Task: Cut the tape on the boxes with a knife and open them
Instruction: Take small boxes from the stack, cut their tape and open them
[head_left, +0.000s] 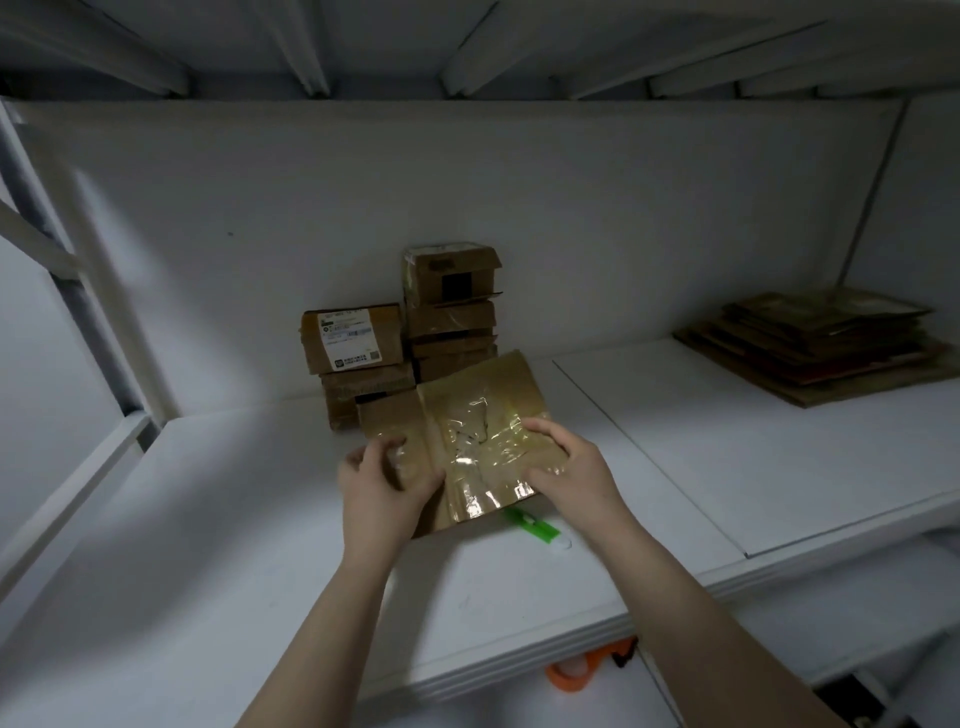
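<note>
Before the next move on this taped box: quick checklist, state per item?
1. Hold on box: ok. The left hand grips its left edge, the right hand holds its right side; it rests on the shelf.
2. Is the knife in hand: not ok. It lies on the shelf at the box's near right corner.
3. Knife reachable: ok. The right hand is nearest; nothing lies over its visible part.
4. Blade extended: cannot tell, too blurred.
5. Is the tape already cut: cannot tell. It is glossy and wrinkled over the top; no slit is plain.
</note>
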